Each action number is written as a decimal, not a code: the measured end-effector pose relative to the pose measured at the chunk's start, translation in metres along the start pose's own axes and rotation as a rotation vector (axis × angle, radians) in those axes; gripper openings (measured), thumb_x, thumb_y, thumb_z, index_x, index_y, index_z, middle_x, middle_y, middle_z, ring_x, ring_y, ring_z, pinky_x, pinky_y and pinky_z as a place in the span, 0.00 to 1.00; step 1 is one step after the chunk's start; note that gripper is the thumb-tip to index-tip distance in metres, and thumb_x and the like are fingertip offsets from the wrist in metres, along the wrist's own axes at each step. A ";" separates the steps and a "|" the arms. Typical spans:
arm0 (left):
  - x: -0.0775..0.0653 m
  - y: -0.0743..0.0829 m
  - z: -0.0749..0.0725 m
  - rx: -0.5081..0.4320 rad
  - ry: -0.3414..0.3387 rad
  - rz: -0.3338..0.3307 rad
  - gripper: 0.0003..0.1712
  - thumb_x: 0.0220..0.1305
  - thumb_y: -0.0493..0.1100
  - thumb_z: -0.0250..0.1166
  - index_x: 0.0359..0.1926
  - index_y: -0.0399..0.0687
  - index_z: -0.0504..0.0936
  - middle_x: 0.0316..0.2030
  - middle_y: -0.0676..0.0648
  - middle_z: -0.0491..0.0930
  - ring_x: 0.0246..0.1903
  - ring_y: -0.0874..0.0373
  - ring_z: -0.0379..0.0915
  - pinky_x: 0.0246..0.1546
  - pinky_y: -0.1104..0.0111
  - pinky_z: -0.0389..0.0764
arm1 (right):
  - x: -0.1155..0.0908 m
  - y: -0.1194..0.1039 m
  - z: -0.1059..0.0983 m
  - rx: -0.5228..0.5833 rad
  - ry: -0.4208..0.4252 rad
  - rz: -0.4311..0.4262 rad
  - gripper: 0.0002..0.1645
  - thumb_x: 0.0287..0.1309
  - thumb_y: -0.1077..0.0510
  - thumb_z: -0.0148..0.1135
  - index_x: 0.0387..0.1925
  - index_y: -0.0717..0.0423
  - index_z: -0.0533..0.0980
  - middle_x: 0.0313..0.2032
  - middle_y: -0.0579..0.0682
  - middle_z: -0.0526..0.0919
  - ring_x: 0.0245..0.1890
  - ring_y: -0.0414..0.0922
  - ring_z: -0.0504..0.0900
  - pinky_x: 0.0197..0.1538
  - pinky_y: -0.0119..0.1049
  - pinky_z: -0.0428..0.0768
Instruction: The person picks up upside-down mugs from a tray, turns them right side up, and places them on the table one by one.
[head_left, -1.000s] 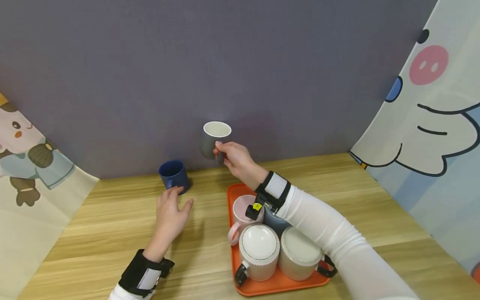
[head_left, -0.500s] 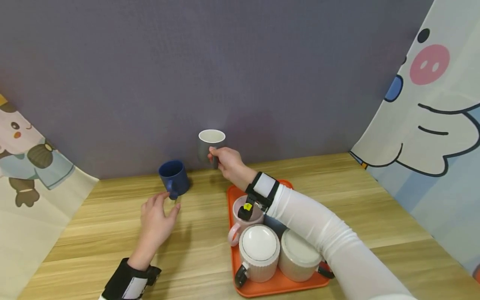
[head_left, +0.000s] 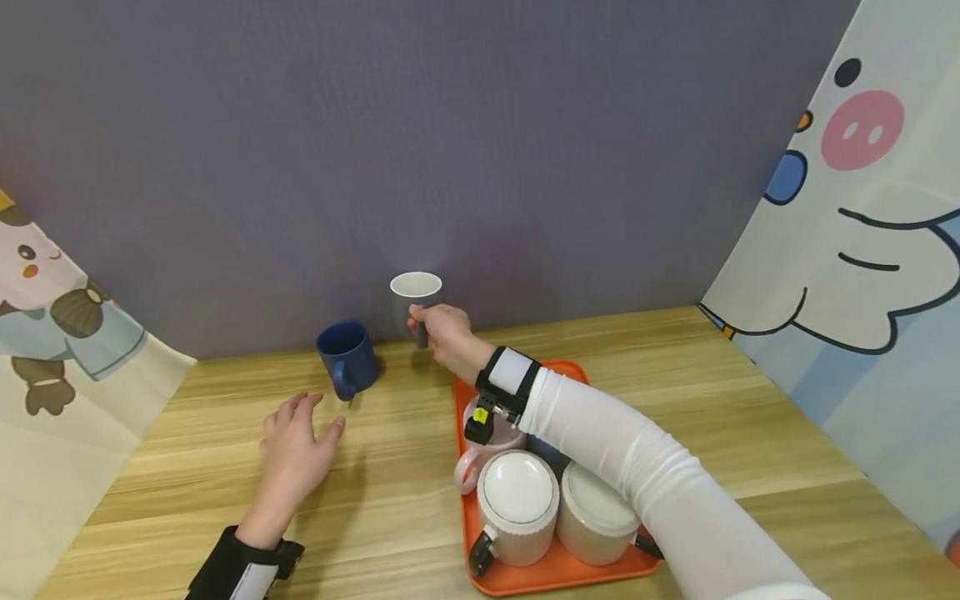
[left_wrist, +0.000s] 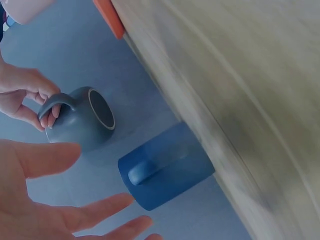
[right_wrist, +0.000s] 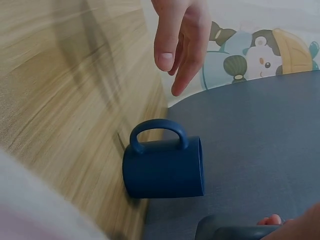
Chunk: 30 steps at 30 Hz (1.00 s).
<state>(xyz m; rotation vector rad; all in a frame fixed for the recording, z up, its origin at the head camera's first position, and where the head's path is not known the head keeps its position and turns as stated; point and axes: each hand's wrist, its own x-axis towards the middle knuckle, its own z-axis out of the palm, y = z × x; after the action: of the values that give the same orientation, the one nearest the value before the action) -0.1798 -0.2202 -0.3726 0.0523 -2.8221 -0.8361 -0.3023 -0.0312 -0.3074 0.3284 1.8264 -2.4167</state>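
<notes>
In the head view my right hand [head_left: 446, 333] grips the handle of a dark grey mug [head_left: 405, 312] with a pale inside. That mug is upright and looks held above the table, close to the back wall; its base is partly hidden by the hand. A dark blue mug [head_left: 352, 358] stands upright to its left, its handle towards me. My left hand [head_left: 296, 450] is in front of the blue mug and apart from it, fingers spread and holding nothing. The left wrist view shows the blue mug [left_wrist: 165, 167] beyond my left fingertips [left_wrist: 120, 201].
An orange tray [head_left: 558, 575] sits at the right of the wooden table [head_left: 405, 500]. On it are a pink mug [head_left: 468, 467], a white mug [head_left: 519, 500] and a cream mug [head_left: 596, 508], with a bluish item partly under my right sleeve [head_left: 637, 467]. A grey wall [head_left: 450, 150] stands behind.
My right hand has lowered the grey mug and brought it slightly left, towards the blue mug. My left hand has drawn back from the blue mug, towards the lower left.
</notes>
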 end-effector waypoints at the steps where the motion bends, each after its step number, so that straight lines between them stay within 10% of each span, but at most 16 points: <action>1: 0.000 -0.001 -0.001 0.009 -0.008 -0.003 0.32 0.66 0.46 0.56 0.64 0.31 0.62 0.67 0.27 0.52 0.63 0.29 0.45 0.54 0.37 0.53 | 0.000 0.000 0.001 -0.018 0.003 0.001 0.08 0.59 0.63 0.62 0.25 0.58 0.75 0.15 0.44 0.75 0.18 0.37 0.74 0.21 0.24 0.66; 6: -0.002 -0.004 -0.001 0.045 -0.027 -0.007 0.32 0.66 0.47 0.56 0.65 0.31 0.62 0.67 0.27 0.52 0.63 0.28 0.44 0.53 0.37 0.54 | -0.002 0.001 0.007 -0.099 0.026 0.002 0.09 0.59 0.59 0.63 0.24 0.56 0.76 0.15 0.42 0.75 0.14 0.36 0.67 0.17 0.28 0.50; 22: -0.005 -0.014 -0.004 0.113 -0.026 0.052 0.34 0.66 0.49 0.56 0.64 0.28 0.62 0.66 0.24 0.51 0.62 0.25 0.44 0.48 0.35 0.55 | 0.003 0.020 0.028 -0.147 0.130 -0.008 0.14 0.55 0.59 0.66 0.17 0.51 0.73 0.16 0.43 0.76 0.27 0.41 0.73 0.37 0.31 0.64; 30: -0.008 -0.016 -0.008 0.138 -0.007 0.058 0.34 0.66 0.49 0.56 0.63 0.27 0.62 0.65 0.24 0.52 0.62 0.25 0.44 0.49 0.35 0.54 | 0.001 0.032 0.039 -0.156 0.170 0.001 0.15 0.54 0.60 0.66 0.16 0.53 0.73 0.15 0.44 0.76 0.25 0.40 0.72 0.29 0.29 0.64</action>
<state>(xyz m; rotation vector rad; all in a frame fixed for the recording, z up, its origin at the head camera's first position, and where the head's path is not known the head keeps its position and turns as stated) -0.1707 -0.2372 -0.3767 -0.0127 -2.8689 -0.6296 -0.3008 -0.0779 -0.3271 0.5344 2.0683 -2.2895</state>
